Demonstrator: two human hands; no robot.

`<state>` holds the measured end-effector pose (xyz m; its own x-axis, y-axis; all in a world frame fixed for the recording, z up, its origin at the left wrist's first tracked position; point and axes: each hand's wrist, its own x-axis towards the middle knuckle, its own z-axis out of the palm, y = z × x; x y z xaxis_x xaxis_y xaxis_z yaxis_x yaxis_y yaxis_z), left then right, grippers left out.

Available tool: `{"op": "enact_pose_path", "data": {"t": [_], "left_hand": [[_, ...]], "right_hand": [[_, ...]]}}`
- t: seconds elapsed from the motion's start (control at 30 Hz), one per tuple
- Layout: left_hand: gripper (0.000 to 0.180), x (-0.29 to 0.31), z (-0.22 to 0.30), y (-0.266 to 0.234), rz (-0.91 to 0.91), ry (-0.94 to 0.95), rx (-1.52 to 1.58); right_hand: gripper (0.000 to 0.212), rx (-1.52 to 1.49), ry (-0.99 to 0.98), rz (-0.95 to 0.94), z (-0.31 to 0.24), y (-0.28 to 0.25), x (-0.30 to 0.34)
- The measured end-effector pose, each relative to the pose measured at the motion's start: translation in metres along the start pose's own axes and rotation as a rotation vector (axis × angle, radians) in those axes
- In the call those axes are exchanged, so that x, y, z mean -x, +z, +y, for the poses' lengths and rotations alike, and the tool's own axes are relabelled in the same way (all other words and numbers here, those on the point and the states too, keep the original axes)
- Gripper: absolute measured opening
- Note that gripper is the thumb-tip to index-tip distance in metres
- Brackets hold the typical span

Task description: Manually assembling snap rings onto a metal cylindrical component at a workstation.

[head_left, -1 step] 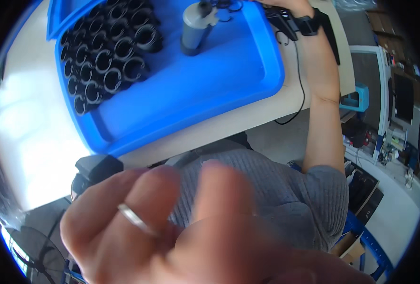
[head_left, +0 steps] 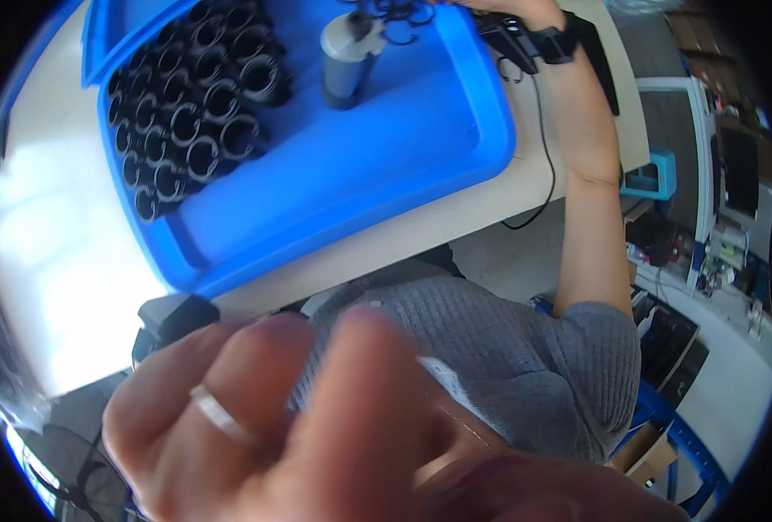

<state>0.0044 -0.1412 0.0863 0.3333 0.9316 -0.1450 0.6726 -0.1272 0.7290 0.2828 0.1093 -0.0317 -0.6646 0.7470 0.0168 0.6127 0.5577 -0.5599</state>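
Very near the view is my left hand (head_left: 255,426), blurred, with a pale ring (head_left: 219,416) on a finger. Its fingers are curled; whatever they grip or touch is hidden. At the top edge, my right hand (head_left: 532,10) is mostly cut off and its fingers do not show clearly. It is nearest the tray's far right corner, by several small black open rings (head_left: 403,10). In the blue tray (head_left: 342,235) stand several black cylinders (head_left: 201,157) with C-shaped rims, packed together. A grey cylinder (head_left: 348,70) with a paler top and dark knob stands beside them.
A black strapped device (head_left: 518,42) sits at my right wrist, and a thin black cable (head_left: 550,165) hangs off the white table (head_left: 46,261). A dark boxy device (head_left: 175,320) is by the table edge. A blue stool (head_left: 651,174) stands right; a fan (head_left: 73,474) lower left.
The tray and table have shifted slightly in view. My left hand's raised finger has moved left and tilted, uncovering more of the grey shirt. My right arm stays nearly in place.
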Motion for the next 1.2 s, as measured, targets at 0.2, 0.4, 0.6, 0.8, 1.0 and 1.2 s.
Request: {"op": "enact_pose_path", "data": {"t": [0.2,0.4,0.6,0.8,1.0,1.2], "left_hand": [[0.067,-0.006,-0.003,0.000,0.051,-0.044,-0.014],[0.066,0.000,0.008,0.002,0.093,-0.160,0.010],[0.066,0.014,0.030,0.002,0.120,-0.284,0.064],[0.064,0.024,0.043,-0.002,0.135,-0.343,0.179],[0.058,0.023,0.038,-0.002,0.135,-0.288,0.160],[0.052,0.024,0.030,-0.002,0.131,-0.194,0.130]], "right_hand": [[0.021,0.043,-0.006,-0.023,0.004,-0.003,0.000],[0.021,0.021,-0.020,0.000,0.007,0.000,0.000],[0.020,0.037,-0.003,-0.015,0.007,-0.002,0.001],[0.019,-0.035,0.010,-0.076,0.004,0.000,0.000],[0.016,0.089,0.066,-0.057,-0.003,-0.003,0.002],[0.013,-0.050,0.113,-0.108,-0.004,0.000,0.000]]}}
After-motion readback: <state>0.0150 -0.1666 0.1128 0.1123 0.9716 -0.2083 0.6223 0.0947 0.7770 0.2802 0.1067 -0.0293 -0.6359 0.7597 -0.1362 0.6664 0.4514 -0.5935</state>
